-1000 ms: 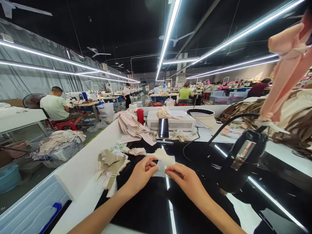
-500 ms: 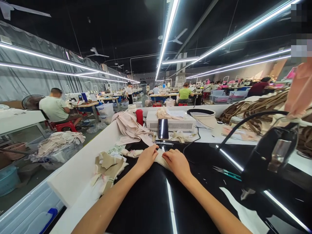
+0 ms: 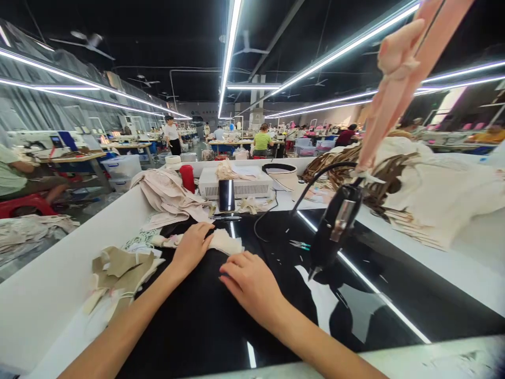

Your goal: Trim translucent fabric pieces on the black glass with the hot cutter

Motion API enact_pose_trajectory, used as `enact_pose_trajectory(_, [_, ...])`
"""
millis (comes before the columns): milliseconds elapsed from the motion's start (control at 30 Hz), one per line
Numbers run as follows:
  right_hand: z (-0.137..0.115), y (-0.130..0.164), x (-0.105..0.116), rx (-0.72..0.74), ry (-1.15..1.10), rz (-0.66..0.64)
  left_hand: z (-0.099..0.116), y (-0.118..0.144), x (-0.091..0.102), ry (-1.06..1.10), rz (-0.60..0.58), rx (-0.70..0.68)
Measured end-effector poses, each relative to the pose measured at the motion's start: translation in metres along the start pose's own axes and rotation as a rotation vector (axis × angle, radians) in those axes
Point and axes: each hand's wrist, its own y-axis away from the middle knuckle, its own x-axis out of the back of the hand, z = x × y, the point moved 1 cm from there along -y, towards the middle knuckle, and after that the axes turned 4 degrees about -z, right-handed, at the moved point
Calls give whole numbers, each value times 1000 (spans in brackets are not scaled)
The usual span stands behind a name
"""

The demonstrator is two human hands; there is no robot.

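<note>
Cream fabric piece (image 3: 224, 242): small, pale, soft-edged; lies flat on the glossy black worktop (image 3: 205, 316), centre of the frame, just above the two hands.

Step in hand, as I judge it: laying down and smoothing the piece on the worktop. The next move would call for a light, flat touch that does not rumple the thin cloth.

Left hand (image 3: 192, 247): centre-left, forearm running up from the lower left corner. Palm down, fingers together and slightly curled, resting on the left end of the piece. No pinch visible; it presses rather than grips.

Right hand (image 3: 252, 281): centre, forearm coming in from the lower right. Palm down, fingers loosely spread and extended to the left, fingertips at the lower edge of the piece. Whether they touch the cloth or only the worktop beside it I cannot tell. Holds nothing.

Nearby items:
- Stack of tan cut pieces (image 3: 118, 268), left of the left forearm, on the white table edge.
- Heap of beige fabric (image 3: 168, 195), upper left of the worktop.
- Red cylinder (image 3: 188, 178) beside a white box unit (image 3: 236, 187), with a dark phone (image 3: 226, 195) leaning upright against it.
- Black hanging tool (image 3: 333, 231) on a cable, right of centre, tip pointing down, well apart from both hands.
- Small snips (image 3: 300, 245) on the worktop, near the tool.
- Pink straps (image 3: 398, 73) hanging at upper right.
- Other workers seated at tables far back.
</note>
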Motion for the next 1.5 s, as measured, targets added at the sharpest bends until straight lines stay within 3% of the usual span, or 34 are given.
enact_pose_trajectory(167, [-4, 85, 16, -22, -10, -25, 14, 19, 8, 8, -11, -84])
enact_pose_trajectory(300, [28, 133, 23, -182, 80, 108, 33, 37, 5, 7, -43, -153])
enact_pose_trajectory(400, [52, 151, 22, -352, 319, 219, 51, 47, 1, 6, -72, -208])
enact_pose_trajectory(500, [65, 155, 19, -426, 460, 225, 67, 54, -2, 3, -90, -253])
enact_pose_trajectory(633, [68, 151, 16, -451, 489, 192, 81, 62, -5, 19, -109, -290])
enact_pose_trajectory(967, [69, 145, 15, -425, 469, 168, 97, 80, -6, 48, -197, -313])
enact_pose_trajectory(1300, [57, 140, 24, -302, 327, 248, 112, 84, -3, 144, -241, -289])
enact_pose_trajectory(1500, [38, 134, 26, -164, 202, 299, 137, 86, 1, 234, -274, -218])
